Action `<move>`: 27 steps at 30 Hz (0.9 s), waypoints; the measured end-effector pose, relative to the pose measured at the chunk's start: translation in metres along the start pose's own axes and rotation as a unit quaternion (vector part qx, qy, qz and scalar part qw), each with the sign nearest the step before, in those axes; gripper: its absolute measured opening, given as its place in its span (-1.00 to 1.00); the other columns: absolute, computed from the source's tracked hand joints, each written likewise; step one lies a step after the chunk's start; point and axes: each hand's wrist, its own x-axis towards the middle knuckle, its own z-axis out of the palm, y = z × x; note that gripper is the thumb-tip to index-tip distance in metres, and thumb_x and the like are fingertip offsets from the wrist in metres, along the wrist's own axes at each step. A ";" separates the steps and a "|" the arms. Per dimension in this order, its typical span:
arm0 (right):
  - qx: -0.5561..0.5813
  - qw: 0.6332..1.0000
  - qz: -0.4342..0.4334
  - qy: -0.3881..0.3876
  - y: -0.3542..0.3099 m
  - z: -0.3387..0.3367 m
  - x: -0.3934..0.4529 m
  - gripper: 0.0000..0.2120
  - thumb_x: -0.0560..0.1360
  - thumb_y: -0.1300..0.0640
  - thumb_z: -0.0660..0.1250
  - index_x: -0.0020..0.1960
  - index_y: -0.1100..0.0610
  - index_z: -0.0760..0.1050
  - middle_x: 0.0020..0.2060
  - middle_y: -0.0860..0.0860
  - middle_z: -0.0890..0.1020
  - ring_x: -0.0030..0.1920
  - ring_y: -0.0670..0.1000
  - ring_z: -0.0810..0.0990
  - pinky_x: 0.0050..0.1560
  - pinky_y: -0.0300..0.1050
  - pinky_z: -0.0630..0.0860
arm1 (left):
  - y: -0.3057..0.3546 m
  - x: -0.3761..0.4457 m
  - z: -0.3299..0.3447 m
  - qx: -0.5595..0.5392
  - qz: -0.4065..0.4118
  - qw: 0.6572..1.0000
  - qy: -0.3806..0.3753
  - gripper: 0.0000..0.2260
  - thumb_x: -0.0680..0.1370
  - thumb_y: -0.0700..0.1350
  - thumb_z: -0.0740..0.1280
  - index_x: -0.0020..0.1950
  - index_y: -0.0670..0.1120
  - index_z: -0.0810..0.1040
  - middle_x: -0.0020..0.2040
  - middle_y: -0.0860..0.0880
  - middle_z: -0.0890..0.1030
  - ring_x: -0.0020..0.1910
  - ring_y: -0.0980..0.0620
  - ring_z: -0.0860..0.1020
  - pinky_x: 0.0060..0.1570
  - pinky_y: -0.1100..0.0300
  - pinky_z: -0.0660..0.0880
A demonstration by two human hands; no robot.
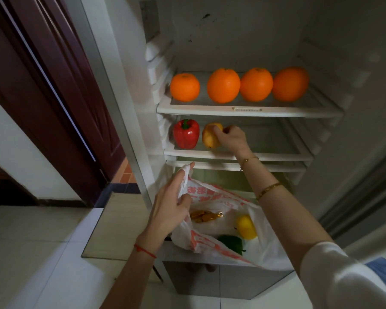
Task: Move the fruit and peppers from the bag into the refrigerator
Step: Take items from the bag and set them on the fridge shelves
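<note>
My right hand point(231, 139) curls around a firm, smooth orange-yellow fruit point(211, 136) on the second shelf point(276, 156) at frame centre, beside the red bell pepper point(186, 134); it seems light and could roll. At lower centre my left hand point(172, 206) pinches the thin, floppy plastic bag point(212, 195) by its handle, with the lemon point(246, 227) and green pepper point(231, 243) inside.

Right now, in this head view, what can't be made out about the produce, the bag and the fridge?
- Yellow-orange fruit on the middle shelf: its right side is covered by the right hand, so its kind is unclear.
- Plastic bag: folds hide part of the green pepper; anything deeper is unseen.
- Orange-brown packet: label too small.
- Lowest compartment: dark, blocked by bag and forearm.
</note>
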 end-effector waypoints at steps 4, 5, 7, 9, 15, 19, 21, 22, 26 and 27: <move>0.002 1.000 -0.013 0.023 0.009 -0.002 -0.003 -0.42 0.49 -0.27 0.30 0.13 0.27 0.52 -0.07 0.09 0.56 -0.05 0.08 0.55 -0.08 -0.07 0.47 | 0.000 -0.005 0.000 -0.011 0.006 1.000 -0.005 -0.31 0.56 -0.38 0.21 0.54 0.22 0.23 0.23 -0.32 0.53 -0.47 0.26 0.51 -0.36 0.08 0.64; -0.001 0.999 -0.019 0.037 0.013 -0.003 -0.005 -0.42 0.49 -0.28 0.30 0.15 0.25 0.50 -0.06 0.07 0.55 -0.04 0.07 0.55 -0.10 -0.10 0.44 | 0.001 -0.006 0.001 -0.011 0.008 1.000 -0.004 -0.31 0.56 -0.38 0.21 0.54 0.22 0.23 0.24 -0.34 0.52 -0.47 0.25 0.50 -0.38 0.10 0.63; -0.012 0.996 -0.041 0.074 0.021 -0.006 -0.012 -0.45 0.51 -0.23 0.31 0.18 0.25 0.47 -0.06 0.07 0.56 -0.08 0.03 0.53 -0.13 -0.14 0.40 | 0.002 -0.009 0.003 -0.002 0.011 1.000 -0.001 -0.31 0.56 -0.38 0.21 0.54 0.22 0.23 0.26 -0.31 0.51 -0.46 0.24 0.51 -0.38 0.16 0.62; -0.019 0.991 -0.077 0.108 0.029 -0.011 -0.022 -0.56 0.53 -0.16 0.33 0.10 0.24 0.48 -0.14 0.06 0.56 -0.15 0.01 0.53 -0.17 -0.16 0.37 | 0.004 -0.012 0.004 0.001 0.010 1.000 0.000 -0.33 0.56 -0.38 0.20 0.54 0.21 0.24 0.25 -0.31 0.51 -0.44 0.24 0.54 -0.41 0.18 0.61; -0.036 0.989 -0.145 0.011 0.055 -0.024 -0.076 -0.74 0.54 0.13 0.32 -0.27 0.24 0.54 -0.42 0.08 0.60 -0.39 -0.06 0.54 -0.34 -0.21 0.38 | 0.009 -0.025 0.006 0.004 0.013 1.000 0.001 -0.31 0.55 -0.39 0.20 0.55 0.20 0.24 0.12 -0.27 0.54 -0.49 0.16 0.51 -0.46 0.20 0.60; -0.090 0.961 -0.096 -0.244 0.091 -0.017 -0.106 -0.85 0.54 0.11 0.36 -0.10 0.17 0.65 -0.30 0.05 0.68 -0.36 -0.16 0.62 -0.25 -0.28 0.59 | 0.011 -0.035 0.007 0.019 0.010 1.000 -0.008 -0.35 0.55 -0.39 0.22 0.56 0.11 0.25 0.02 -0.37 0.49 -0.41 0.14 0.53 -0.40 0.33 0.55; -0.149 0.939 -0.066 -0.302 0.121 -0.001 -0.111 -0.89 0.54 0.06 0.36 -0.01 0.07 0.62 -0.11 0.05 0.68 -0.14 -0.03 0.68 -0.05 -0.15 0.62 | 0.011 -0.042 0.008 0.022 0.015 1.000 -0.014 -0.36 0.55 -0.38 0.22 0.55 0.11 0.26 -0.13 -0.16 0.48 -0.36 0.21 0.56 -0.40 0.32 0.54; -0.205 0.925 -0.059 -0.314 0.136 0.008 -0.114 -0.84 0.54 0.01 0.35 0.07 0.04 0.59 0.02 0.04 0.64 0.01 0.01 0.64 0.06 -0.11 0.58 | 0.011 -0.044 0.009 0.021 0.015 1.000 -0.018 -0.35 0.55 -0.37 0.21 0.55 0.13 0.26 -0.12 -0.04 0.50 -0.36 0.22 0.57 -0.41 0.31 0.55; -0.353 0.879 -0.036 -0.320 0.185 0.043 -0.125 -0.46 0.46 -0.06 0.42 0.35 0.13 0.38 0.36 0.10 0.40 0.35 0.12 0.38 0.35 -0.04 0.35 | 0.012 -0.051 0.011 0.029 0.011 0.999 -0.016 -0.36 0.53 -0.37 0.20 0.53 0.13 0.28 -0.06 0.01 0.53 -0.38 0.21 0.56 -0.40 0.35 0.53; -0.373 0.873 -0.039 -0.313 0.194 0.050 -0.128 -0.41 0.44 -0.05 0.44 0.36 0.15 0.35 0.38 0.12 0.38 0.36 0.14 0.37 0.35 -0.03 0.37 | 0.012 -0.052 0.011 0.030 0.012 0.999 -0.016 -0.36 0.53 -0.37 0.20 0.53 0.14 0.28 0.01 0.00 0.57 -0.39 0.20 0.57 -0.40 0.32 0.54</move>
